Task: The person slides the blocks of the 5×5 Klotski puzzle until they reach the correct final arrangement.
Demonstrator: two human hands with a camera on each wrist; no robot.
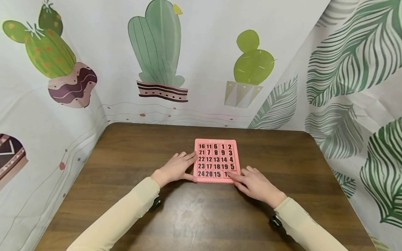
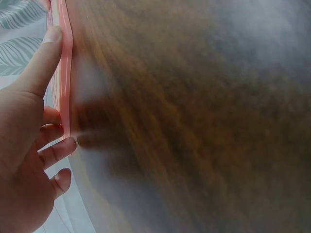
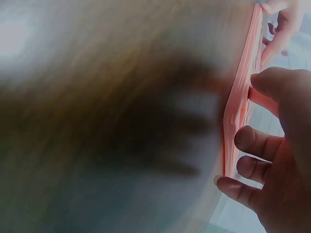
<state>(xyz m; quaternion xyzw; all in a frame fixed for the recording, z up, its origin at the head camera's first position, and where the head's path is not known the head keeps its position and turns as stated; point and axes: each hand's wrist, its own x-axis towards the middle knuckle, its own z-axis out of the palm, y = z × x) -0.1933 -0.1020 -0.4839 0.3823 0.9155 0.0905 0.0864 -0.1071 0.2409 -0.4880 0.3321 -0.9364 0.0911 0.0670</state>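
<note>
A pink number slide puzzle (image 1: 216,159), with black numbers on its square tiles, lies flat on the wooden table. Along its left side rests my left hand (image 1: 176,168), with the fingers on the left edge and the thumb at the near left corner. The left wrist view shows that thumb (image 2: 46,56) fairly straight against the pink rim. From the right, my right hand (image 1: 257,183) reaches over the near right corner. Its index finger touches a bottom-row tile (image 1: 226,174) and hides part of its number. The other right fingers (image 3: 252,141) are loosely bent beside the rim.
The dark brown table (image 1: 188,216) has a light glare near its front middle. Behind it and at both sides hangs white cloth (image 1: 204,62) printed with cacti and leaves. A small black device (image 1: 275,222) is strapped at the right wrist.
</note>
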